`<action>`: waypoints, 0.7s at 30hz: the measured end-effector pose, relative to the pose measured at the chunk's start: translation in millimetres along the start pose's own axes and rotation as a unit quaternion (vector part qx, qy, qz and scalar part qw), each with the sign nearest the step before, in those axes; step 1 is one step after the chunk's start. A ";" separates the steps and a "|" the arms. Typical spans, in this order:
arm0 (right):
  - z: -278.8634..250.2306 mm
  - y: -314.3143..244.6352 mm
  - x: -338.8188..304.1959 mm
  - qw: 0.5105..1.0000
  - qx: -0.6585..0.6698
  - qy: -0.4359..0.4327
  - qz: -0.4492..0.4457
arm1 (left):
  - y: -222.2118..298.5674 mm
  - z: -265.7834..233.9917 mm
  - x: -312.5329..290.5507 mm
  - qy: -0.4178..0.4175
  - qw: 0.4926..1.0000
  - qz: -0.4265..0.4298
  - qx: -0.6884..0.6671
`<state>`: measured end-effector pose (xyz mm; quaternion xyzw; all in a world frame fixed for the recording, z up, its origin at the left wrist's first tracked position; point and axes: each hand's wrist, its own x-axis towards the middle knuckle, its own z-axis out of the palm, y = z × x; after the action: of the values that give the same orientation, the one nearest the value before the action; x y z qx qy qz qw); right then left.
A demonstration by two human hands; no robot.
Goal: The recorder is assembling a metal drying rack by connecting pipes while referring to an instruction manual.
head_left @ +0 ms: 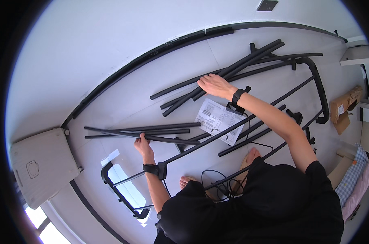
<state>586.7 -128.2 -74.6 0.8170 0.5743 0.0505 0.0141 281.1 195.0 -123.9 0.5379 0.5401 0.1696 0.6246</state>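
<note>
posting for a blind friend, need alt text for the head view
A person's left hand and right hand hold black tubes over a pale floor. Nearby are a long black frame, a printed sheet and a cardboard box.

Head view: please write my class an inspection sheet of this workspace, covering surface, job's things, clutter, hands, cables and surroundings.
Surface: pale tiled floor.
Job's things: loose black tubes in two main clusters; long black frame; printed sheet.
Clutter: open cardboard box and checked fabric, right side.
Hands: left hand grips a tube in the left cluster; right hand curls over the upper cluster, hold unclear.
Cables: black cable coiled near the feet.
Surroundings: white wall; pale case at left.
</note>
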 end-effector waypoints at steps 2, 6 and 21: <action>11.8 -7.3 3.1 1.000 -0.002 0.017 0.003 | -0.5 -16.7 4.0 0.000 1.000 0.002 -0.023; 20.2 -17.9 15.5 0.990 0.144 -0.006 0.013 | 19.1 -64.9 -19.4 0.013 0.999 0.003 0.042; -53.1 18.7 23.3 0.999 0.037 -0.005 -0.024 | 93.9 -354.9 -216.1 0.222 0.931 0.195 0.214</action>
<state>606.8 -114.5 -18.7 0.8032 0.5950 0.0252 -0.0121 -66.1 231.2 120.4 0.7020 0.5734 0.2833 0.3133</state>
